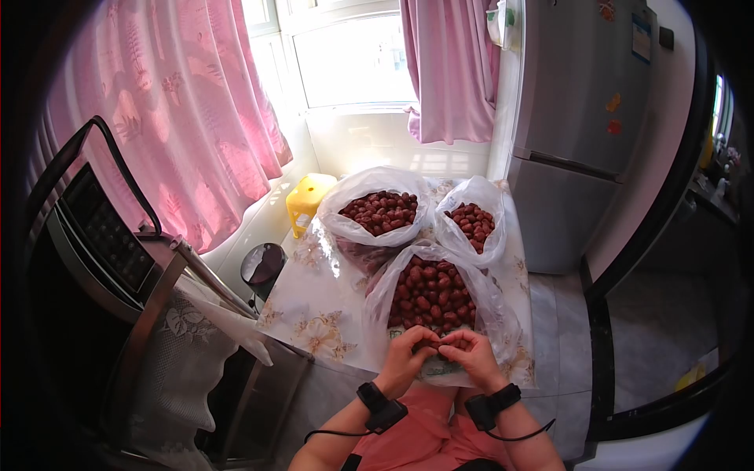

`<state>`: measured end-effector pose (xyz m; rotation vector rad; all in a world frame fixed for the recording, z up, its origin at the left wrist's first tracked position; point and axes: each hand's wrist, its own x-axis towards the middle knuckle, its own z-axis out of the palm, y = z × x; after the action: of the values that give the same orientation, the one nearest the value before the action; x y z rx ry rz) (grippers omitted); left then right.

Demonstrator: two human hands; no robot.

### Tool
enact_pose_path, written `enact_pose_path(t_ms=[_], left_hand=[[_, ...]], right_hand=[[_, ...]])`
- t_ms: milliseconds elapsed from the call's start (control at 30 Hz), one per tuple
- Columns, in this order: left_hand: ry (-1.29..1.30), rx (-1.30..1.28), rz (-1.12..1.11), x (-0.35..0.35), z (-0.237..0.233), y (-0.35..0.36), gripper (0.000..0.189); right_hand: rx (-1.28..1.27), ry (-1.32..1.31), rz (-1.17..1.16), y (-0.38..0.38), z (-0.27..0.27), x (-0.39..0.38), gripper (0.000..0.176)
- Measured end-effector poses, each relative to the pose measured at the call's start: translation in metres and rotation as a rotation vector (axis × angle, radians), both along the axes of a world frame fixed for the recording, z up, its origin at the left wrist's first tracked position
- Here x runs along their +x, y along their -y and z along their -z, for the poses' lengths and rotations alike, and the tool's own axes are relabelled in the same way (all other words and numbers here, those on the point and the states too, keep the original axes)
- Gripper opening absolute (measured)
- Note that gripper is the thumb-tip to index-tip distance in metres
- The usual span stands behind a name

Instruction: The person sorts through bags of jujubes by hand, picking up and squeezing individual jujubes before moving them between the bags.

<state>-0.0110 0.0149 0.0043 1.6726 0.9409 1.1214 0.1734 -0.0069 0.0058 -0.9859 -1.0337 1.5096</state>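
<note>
Three clear plastic bags of red dates stand on a table with a floral cloth [314,298]. The nearest bag [432,294] is open in front of me. My left hand [408,357] and my right hand [471,353] meet at its near rim, fingers curled together over a date or the bag's edge; what they pinch is too small to tell. A second bag [381,212] sits at the back left, a third and smaller bag [473,224] at the back right. Both wrists wear black bands with cables.
A yellow stool [308,198] and a dark bin [263,267] stand left of the table, by pink curtains [181,125]. A grey fridge [581,133] rises on the right. A black appliance on a metal rack [102,235] fills the left. Tiled floor lies to the right.
</note>
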Motion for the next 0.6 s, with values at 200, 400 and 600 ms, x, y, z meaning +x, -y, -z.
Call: enact_pose_path(t_ms=[200, 400, 600], left_hand=[[0.017, 0.076, 0.031, -0.002, 0.001, -0.002, 0.024], [0.067, -0.039, 0.013, 0.000, -0.007, 0.003, 0.025], [0.126, -0.014, 0.053, -0.004, 0.012, -0.004, 0.029]], right_hand=[[0.016, 0.030, -0.006, 0.000, -0.003, 0.000, 0.019], [0.003, 0.009, 0.001, 0.000, -0.002, 0.000, 0.017], [0.010, 0.038, 0.005, -0.002, 0.001, 0.001, 0.017]])
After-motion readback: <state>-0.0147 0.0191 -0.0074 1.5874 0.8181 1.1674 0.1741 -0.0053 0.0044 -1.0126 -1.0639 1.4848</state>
